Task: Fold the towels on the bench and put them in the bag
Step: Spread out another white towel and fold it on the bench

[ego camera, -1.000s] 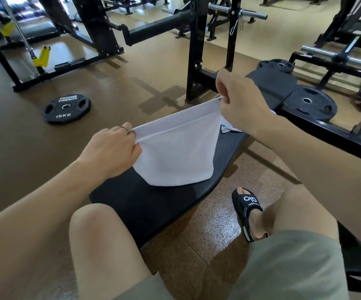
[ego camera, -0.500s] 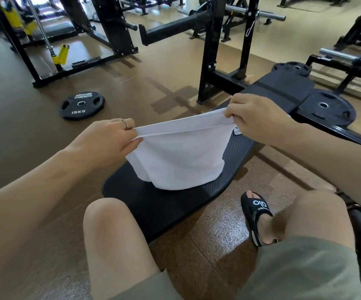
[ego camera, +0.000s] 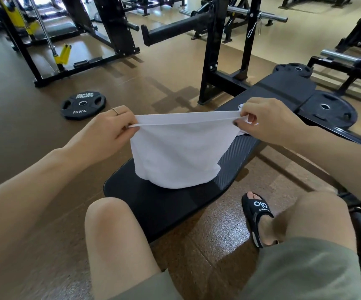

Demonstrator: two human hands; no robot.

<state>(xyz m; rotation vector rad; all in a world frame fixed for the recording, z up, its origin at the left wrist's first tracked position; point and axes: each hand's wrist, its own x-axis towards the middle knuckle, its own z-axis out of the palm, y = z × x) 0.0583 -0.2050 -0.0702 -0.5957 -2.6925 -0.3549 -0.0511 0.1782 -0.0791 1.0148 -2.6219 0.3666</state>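
My left hand and right hand pinch the white towel's top corners; its fold rests on the desk.

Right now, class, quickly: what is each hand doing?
Left hand: closed, fingers pinching the left end of the white towel.
Right hand: closed, fingers pinching the towel's right end; its lower fold rests on the bench.

Bright daylight pours in from the far left, glaring off the glossy floor. The rack casts soft shadows leftward. Edges bend; focus is sharp throughout.
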